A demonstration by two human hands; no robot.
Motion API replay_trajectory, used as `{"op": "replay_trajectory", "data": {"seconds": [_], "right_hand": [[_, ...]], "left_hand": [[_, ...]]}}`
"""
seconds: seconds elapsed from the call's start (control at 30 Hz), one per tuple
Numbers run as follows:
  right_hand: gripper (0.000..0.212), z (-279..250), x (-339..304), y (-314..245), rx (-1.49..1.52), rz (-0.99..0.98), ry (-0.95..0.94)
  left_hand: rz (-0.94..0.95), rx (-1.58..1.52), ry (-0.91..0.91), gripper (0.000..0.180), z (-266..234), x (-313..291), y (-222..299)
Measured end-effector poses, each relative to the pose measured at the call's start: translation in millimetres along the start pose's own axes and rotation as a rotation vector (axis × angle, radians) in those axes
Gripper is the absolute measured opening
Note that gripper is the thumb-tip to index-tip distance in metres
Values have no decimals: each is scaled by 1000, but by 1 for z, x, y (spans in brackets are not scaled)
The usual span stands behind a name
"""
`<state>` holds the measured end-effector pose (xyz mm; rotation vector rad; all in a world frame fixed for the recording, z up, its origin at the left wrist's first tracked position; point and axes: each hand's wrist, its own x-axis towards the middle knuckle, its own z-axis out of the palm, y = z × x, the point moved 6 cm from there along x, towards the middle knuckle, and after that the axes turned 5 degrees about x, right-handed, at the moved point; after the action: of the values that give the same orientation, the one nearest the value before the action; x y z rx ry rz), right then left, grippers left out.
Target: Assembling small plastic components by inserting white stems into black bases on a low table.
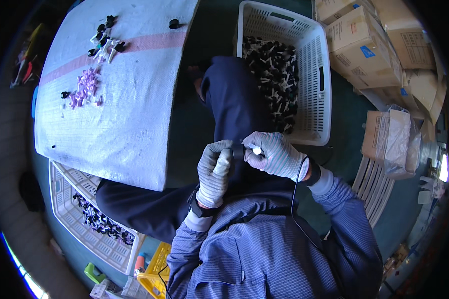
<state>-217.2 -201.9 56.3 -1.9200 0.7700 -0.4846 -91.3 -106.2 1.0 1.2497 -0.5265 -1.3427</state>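
Both gloved hands meet in front of my lap. My left hand (215, 172) is closed on a round black cap (238, 151). In my right hand (273, 155) the fingers are closed round a small white plastic piece (255, 148), its pale end poking out beside the cap. Whether the white piece and the cap are joined, I cannot tell. On the cloth-covered table to the left lie a cluster of purple plastic pieces (86, 87) and a group of white pieces (105, 49) mixed with black caps. A lone black cap (174, 24) sits near the table's far right corner.
A white crate (324, 99) full of black-and-white pieces stands ahead on the right. Another white crate (60, 199), holding black and purple pieces, is at lower left beside a yellow basket (157, 269). Cardboard boxes (366, 55) are stacked at far right. The table (129, 124) borders my left.
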Motion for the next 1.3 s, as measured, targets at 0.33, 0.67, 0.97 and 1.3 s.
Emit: {"op": "replay_trajectory", "data": {"seconds": [0.33, 0.67, 0.97, 1.3], "right_hand": [[16, -4, 4, -5, 20, -46, -22], [18, -9, -2, 21, 533, 405, 53], [45, 17, -1, 16, 606, 177, -33], [33, 26, -6, 8, 549, 452, -123]], "left_hand": [[-108, -215, -65, 26, -1, 4, -9], [-99, -247, -48, 33, -3, 8, -3], [-35, -6, -133, 28, 9, -3, 4], [152, 223, -104, 24, -1, -9, 1]]}}
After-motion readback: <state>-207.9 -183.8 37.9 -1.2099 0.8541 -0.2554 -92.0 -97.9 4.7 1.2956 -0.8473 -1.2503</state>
